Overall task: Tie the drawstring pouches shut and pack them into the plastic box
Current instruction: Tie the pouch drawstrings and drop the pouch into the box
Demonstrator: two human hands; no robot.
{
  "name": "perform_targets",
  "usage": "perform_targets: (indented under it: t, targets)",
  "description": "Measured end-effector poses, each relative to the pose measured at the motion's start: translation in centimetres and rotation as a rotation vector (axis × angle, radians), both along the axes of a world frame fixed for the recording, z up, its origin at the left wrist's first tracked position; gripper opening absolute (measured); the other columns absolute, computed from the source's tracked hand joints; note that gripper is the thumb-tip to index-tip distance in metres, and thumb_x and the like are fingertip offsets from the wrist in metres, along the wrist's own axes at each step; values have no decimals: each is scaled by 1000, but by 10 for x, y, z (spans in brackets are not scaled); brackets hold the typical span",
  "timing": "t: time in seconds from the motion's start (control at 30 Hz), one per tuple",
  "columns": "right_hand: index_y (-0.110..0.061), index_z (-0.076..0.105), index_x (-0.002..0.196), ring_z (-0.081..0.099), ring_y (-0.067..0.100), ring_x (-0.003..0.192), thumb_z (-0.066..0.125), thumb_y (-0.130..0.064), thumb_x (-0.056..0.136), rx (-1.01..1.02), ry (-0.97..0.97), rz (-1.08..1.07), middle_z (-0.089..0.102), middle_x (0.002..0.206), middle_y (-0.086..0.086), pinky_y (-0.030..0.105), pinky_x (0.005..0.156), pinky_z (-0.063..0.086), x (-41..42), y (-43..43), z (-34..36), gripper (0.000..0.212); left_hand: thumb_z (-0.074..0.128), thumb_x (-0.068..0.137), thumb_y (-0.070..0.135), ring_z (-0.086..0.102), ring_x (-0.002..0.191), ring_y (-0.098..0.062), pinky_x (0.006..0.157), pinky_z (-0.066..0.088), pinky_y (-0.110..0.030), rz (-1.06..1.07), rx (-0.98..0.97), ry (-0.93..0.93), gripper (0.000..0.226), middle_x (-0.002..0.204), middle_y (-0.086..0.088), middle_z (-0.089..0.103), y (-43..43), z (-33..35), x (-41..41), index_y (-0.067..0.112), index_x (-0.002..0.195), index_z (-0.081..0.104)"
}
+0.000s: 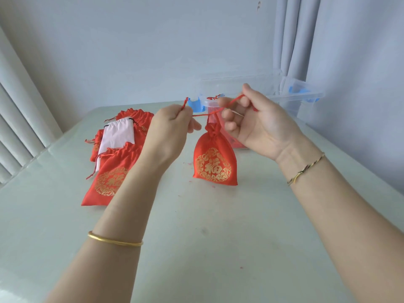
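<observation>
Left hand (172,125) and right hand (251,119) each pinch a cord (202,114), cinching the pouch (213,160). Box (273,95) holds some red pouches; an untied pile (115,154) remains at left.

Four red pouches (215,162), one white pouch (118,133), one box (284,92).

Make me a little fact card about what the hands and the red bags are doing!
left hand: pinching one red string end
right hand: pinching the other string end
string: pulled out sideways between the hands
pouch: red with gold pattern, neck cinched, hanging from the string
pile: red pouches and a white one, lying on the table
box: clear plastic, open, red inside
</observation>
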State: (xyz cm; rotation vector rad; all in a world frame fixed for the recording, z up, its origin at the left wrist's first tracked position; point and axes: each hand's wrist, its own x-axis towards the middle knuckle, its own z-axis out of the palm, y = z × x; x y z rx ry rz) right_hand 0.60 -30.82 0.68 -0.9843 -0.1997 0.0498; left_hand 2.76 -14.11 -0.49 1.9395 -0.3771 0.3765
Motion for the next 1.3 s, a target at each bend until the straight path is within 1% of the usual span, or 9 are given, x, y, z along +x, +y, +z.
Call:
perform_targets:
  t: [0.13,0.3,0.5,0.67,0.83,0.97,1.1,1.23,1.3]
  targets:
    - [-19,34,62,31,8,33,37,-28,98,-315,110,-65,37,42,-5,15,38,26,7,-8,-10,37,37,92,10,64,69,-12,67,41,-28,-3,-299,121,37,69,5,72,6,7,1,16,55,36]
    - [-17,38,62,29,8,30,42,-25,97,-556,136,-234,41,40,-4,12,37,25,10,-3,-20,36,36,98,18,70,73,-16,58,44,-21,-243,-526,219,38,66,3,68,-7,7,-11,17,61,36]
    - [-15,42,62,43,10,40,46,-24,96,-316,-26,-190,66,62,6,17,39,31,-3,-2,5,36,53,93,19,58,56,-6,56,41,-17,-257,-152,235,19,67,3,60,-2,12,-14,8,82,64]
    - [-11,52,66,45,9,45,49,-23,95,-357,-147,-184,59,72,6,17,40,33,-10,9,9,32,65,85,15,49,47,-2,48,38,-11,-311,61,162,12,52,5,55,-6,15,-21,6,79,69]
    - [-10,57,83,51,12,38,36,-41,98,-552,-19,-178,62,72,7,18,38,35,-8,7,5,41,61,87,12,50,50,-8,54,42,-18,-294,-18,193,16,62,-4,58,-7,14,-19,6,72,64]
    - [-9,52,86,56,16,45,43,-13,93,-589,-18,-140,61,64,10,21,44,41,-7,9,3,12,57,90,11,52,49,-7,52,43,-18,-289,-128,260,15,60,3,61,-5,13,-15,9,76,60]
    - [-14,53,78,53,12,50,60,-1,82,-758,-193,-233,58,64,5,25,50,43,-6,10,-2,16,58,90,13,55,46,-5,49,44,-15,-210,-182,275,11,61,1,61,-6,12,-15,12,79,60]
    - [-23,55,71,50,16,61,75,-15,68,-951,-426,-343,57,70,14,43,59,50,-5,18,-9,21,59,89,14,57,45,-4,48,45,-15,-144,-192,268,9,55,1,63,-6,10,-14,11,81,62]
    - [-27,58,70,45,4,55,74,-20,66,-1025,-488,-416,52,62,2,37,59,45,-1,19,-12,18,59,89,13,59,45,-4,47,44,-14,-125,-197,265,10,58,-3,64,-6,10,-15,10,81,62]
